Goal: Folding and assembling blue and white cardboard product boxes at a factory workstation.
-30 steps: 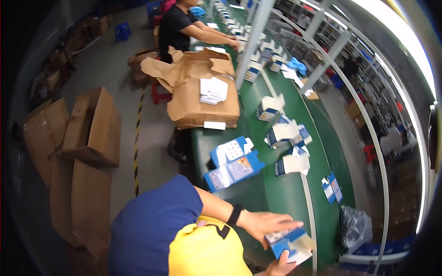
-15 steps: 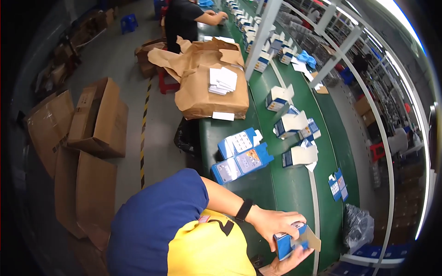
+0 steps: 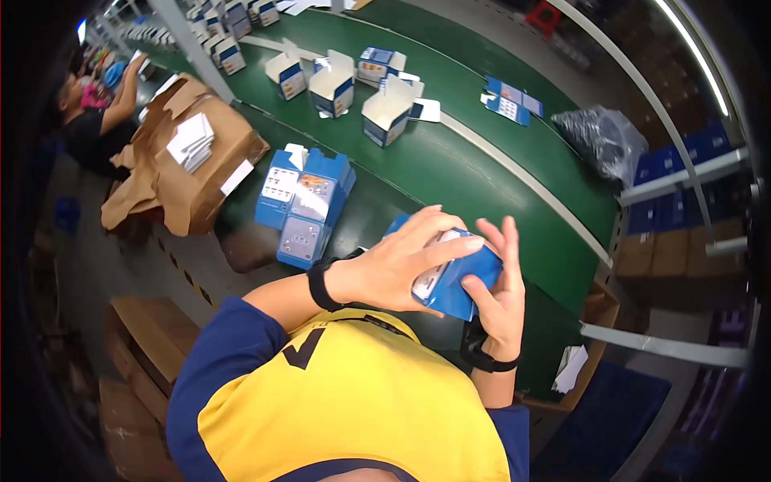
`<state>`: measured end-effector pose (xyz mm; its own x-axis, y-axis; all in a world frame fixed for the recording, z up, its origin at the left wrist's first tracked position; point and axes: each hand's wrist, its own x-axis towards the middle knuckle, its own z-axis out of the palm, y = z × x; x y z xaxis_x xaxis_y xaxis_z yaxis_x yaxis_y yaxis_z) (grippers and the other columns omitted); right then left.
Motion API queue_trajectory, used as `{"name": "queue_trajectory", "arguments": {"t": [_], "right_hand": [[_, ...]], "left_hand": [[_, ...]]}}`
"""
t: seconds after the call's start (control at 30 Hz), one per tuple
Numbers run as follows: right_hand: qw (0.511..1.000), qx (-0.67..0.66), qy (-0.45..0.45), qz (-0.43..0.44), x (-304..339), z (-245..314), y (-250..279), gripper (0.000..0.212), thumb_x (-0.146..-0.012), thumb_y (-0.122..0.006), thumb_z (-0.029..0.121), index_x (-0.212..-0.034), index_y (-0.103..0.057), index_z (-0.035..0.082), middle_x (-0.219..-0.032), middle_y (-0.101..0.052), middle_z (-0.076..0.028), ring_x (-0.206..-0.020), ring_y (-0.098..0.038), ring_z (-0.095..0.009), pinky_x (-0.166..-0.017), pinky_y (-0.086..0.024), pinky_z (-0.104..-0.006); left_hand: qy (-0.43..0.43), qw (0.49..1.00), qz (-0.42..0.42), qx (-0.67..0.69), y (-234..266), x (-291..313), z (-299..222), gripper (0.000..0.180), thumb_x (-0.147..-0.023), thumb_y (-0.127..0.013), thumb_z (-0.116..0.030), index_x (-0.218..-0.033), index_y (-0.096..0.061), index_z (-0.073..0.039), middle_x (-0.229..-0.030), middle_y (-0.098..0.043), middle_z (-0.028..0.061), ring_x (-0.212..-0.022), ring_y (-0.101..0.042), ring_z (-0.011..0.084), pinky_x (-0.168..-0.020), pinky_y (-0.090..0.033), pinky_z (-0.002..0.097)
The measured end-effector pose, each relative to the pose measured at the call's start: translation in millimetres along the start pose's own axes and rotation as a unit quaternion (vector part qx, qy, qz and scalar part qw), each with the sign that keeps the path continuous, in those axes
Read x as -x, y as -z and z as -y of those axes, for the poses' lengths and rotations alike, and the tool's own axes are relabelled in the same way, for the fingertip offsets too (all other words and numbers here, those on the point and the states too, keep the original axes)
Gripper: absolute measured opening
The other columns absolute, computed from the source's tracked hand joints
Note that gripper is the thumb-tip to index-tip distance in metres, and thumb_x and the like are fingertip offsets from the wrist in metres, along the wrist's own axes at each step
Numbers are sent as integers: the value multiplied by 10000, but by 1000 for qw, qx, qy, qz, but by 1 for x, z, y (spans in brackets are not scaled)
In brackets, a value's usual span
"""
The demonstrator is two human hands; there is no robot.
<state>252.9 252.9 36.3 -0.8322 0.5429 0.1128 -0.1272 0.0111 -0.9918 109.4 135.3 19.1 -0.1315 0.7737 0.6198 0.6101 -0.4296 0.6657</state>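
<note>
Between both my hands, in front of my chest, is a small blue carton (image 3: 459,285) with a white printed side. My left hand (image 3: 405,261) wraps over its left part, fingers closed across the top. My right hand (image 3: 504,301) grips its right end, the thumb pressed on the blue face and the fingers raised behind. Another blue bit (image 3: 397,224) shows just behind my left hand; I cannot tell if it belongs to this carton. To the left lies a pile of flattened blue cartons (image 3: 312,197), printed with pictures.
Open-topped cartons (image 3: 387,112) stand on the green conveyor (image 3: 490,181) ahead. A flat carton (image 3: 512,101) and a clear plastic bag (image 3: 604,140) lie beyond. At left, a brown paper-wrapped bundle (image 3: 229,132) bears white papers (image 3: 191,141); a co-worker (image 3: 100,120) sits past it. Metal posts (image 3: 186,48) rise beside the belt.
My view has swung to the right, so the conveyor now crosses ahead. The carton is still in both hands; its pale flap, sticking out before, no longer shows.
</note>
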Motion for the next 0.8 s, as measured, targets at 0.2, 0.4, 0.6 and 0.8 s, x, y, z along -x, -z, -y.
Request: {"name": "queue_trajectory", "arguments": {"t": [0.2,0.4,0.6,0.8], "right_hand": [[987,155,20,45,2,-6,19,595,-735,-729,77,-1290,-517,53,-1263,-533,-138,-1108,-534,-229,-957,-402,-335],[971,223,18,81,2,1,18,574,-742,-725,72,-1275,-520,17,-1176,-598,-122,-1062,-566,-213,-951,-405,-327],[996,65,56,-8,8,-9,9,560,-878,-608,266,-1338,-423,6,-1161,-600,-137,-1065,-569,-252,-948,-417,-342],[994,-72,28,-82,6,-24,14,651,-962,-406,438,-1417,-258,-4,-1145,-604,-146,-1057,-577,-245,-923,-442,-339]], "left_hand": [[12,998,69,3,-1,-2,-3,1042,-557,-858,-246,-1411,-274,-120,-1244,-415,160,-1182,-418,376,-1069,-229,557],[61,992,106,23,6,-2,-8,1059,-567,-854,-274,-1422,-249,-119,-1327,-358,168,-1227,-384,388,-1064,-215,581],[10,999,38,-15,-19,7,4,1055,-590,-840,-295,-1429,-229,-112,-1376,-301,187,-1251,-363,389,-1056,-220,584],[28,999,24,5,-37,18,15,996,-632,-816,-275,-1424,-233,-111,-1378,-286,184,-1283,-328,388,-1059,-198,592]]}}
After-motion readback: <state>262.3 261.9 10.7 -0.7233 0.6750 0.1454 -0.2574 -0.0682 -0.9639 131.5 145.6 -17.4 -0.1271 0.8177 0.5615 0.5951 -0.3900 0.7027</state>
